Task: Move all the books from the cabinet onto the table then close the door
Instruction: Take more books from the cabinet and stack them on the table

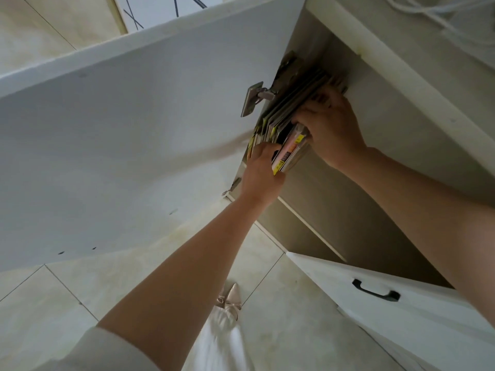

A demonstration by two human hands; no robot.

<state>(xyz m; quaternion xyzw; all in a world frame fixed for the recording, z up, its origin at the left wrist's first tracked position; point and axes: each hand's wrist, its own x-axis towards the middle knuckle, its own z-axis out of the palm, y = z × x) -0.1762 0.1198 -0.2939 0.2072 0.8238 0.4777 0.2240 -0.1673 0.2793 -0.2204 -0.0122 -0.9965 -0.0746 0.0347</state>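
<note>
The books stand packed in the cabinet between both hands, spines toward the person; the right hand grips a pulled-out bundle, nearer than the left hand clasping its lower edge.

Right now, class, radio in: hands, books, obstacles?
Left hand and right hand both gripping books inside cabinet. None on table yet. Door wide open, beside left arm.
</note>
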